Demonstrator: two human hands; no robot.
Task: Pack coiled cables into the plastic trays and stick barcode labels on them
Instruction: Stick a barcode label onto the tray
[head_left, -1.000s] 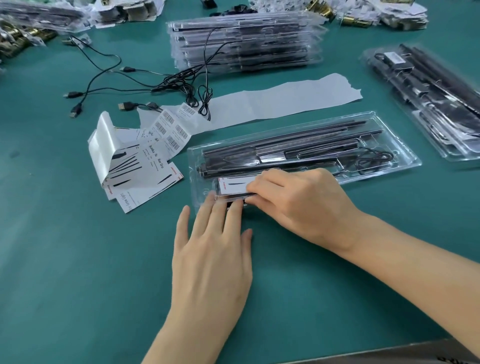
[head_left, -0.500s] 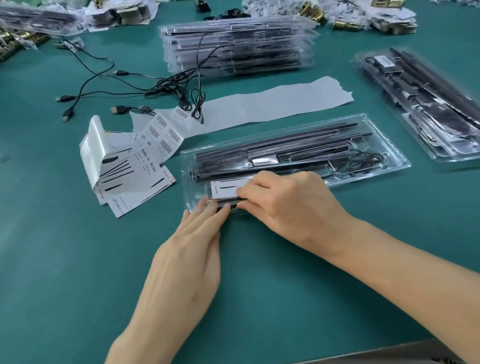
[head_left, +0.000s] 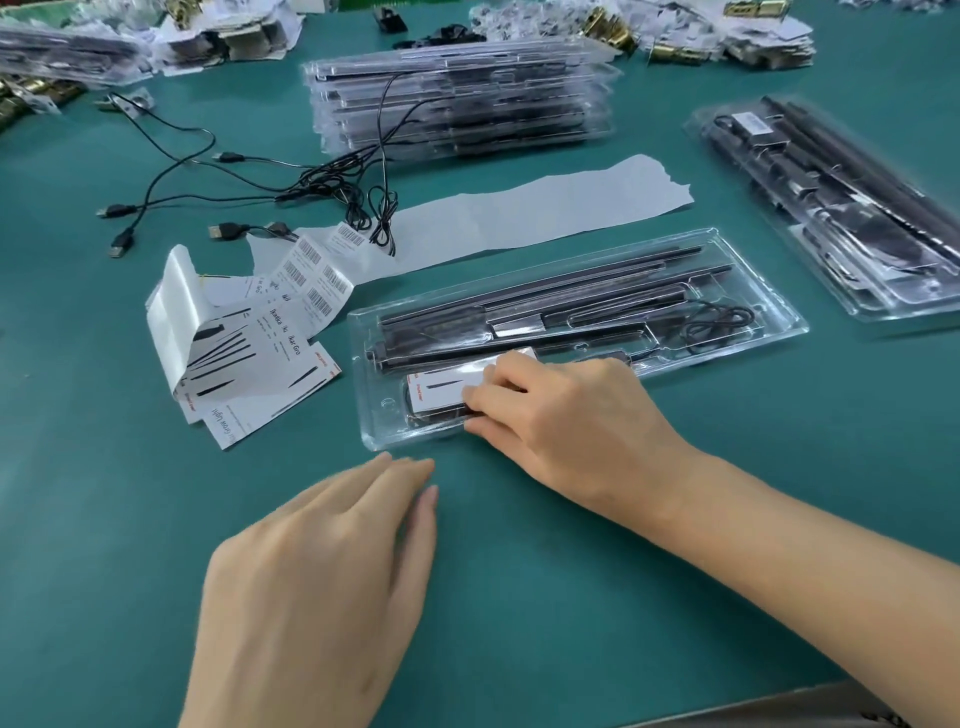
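Note:
A clear plastic tray (head_left: 769, 317) lies slantwise mid-table, holding long black bars and a small coiled cable (head_left: 719, 319) at its right end. My right hand (head_left: 576, 421) rests on the tray's near left corner, fingers pressing a white label (head_left: 441, 387) onto it. My left hand (head_left: 332, 577) hovers flat above the green mat, just short of the tray, fingers straight and holding nothing. A strip of barcode labels (head_left: 317, 275) lies to the tray's left.
Loose black USB cables (head_left: 218, 171) sprawl at back left. A stack of filled trays (head_left: 457, 98) stands behind, more filled trays (head_left: 841, 208) at right. Printed sheets (head_left: 244, 358) lie left of the tray; a torn backing strip (head_left: 530, 213) runs behind it.
My left hand has pulled back off the tray's near edge toward me. My right hand stays pressing the white label.

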